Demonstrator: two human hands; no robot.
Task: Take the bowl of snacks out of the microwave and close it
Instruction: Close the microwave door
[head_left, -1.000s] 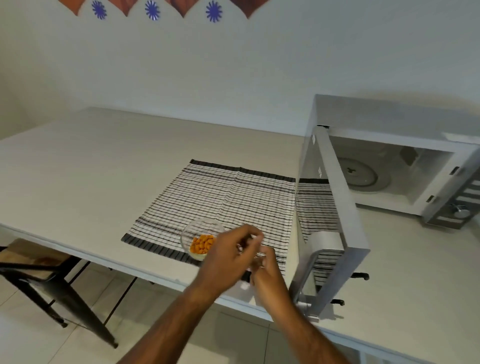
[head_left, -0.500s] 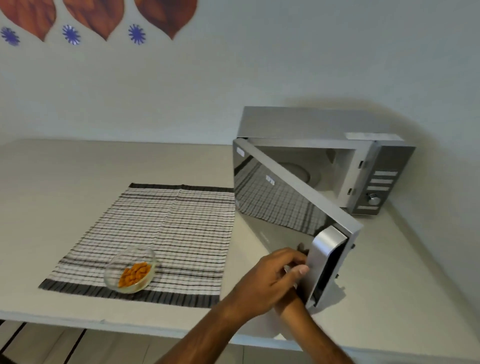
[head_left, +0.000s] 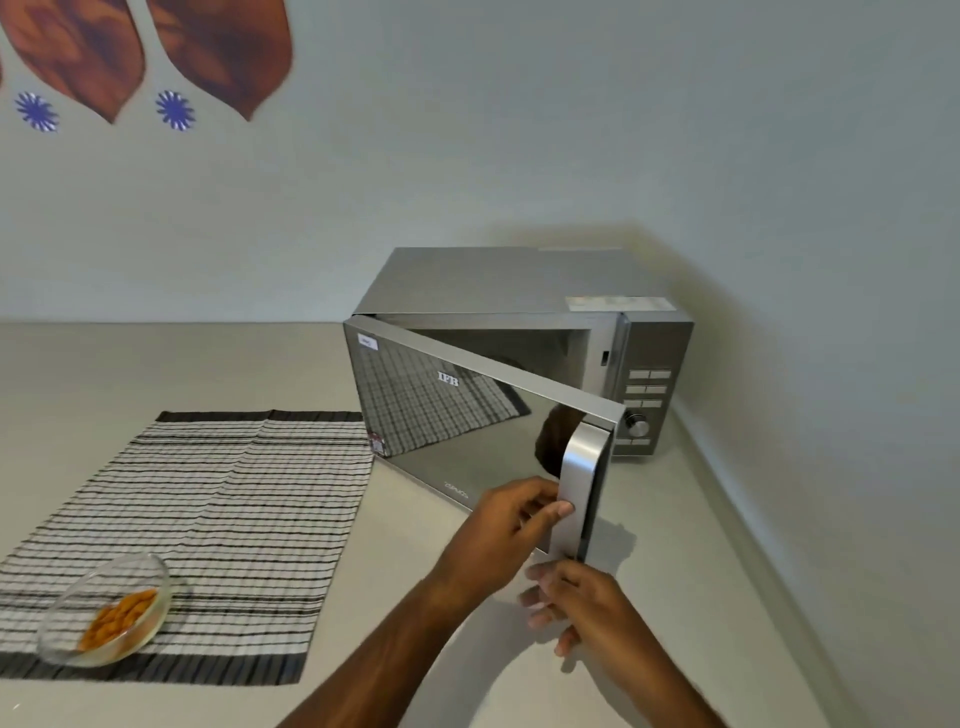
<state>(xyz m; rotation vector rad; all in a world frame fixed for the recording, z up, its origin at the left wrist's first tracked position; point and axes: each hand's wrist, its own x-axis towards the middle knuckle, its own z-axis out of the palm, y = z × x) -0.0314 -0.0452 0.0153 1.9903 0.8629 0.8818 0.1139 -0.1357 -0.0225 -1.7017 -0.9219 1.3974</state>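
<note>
A glass bowl of orange snacks stands on the near left corner of a striped cloth mat, well away from the microwave. Its mirrored door hangs partly open, hinged on the left, and the cavity behind it is dark. My left hand grips the lower part of the silver door handle, thumb on its front. My right hand sits just under the door's lower right corner, fingers loosely apart and holding nothing that I can see.
The microwave stands in the corner of a pale counter, with the wall close on its right. Its control panel with buttons and a knob faces me. The counter's front edge runs just below the mat.
The door has swung further toward the microwave body. Both hands left the bowl on the mat and moved right to the door handle. My view has shifted right.
</note>
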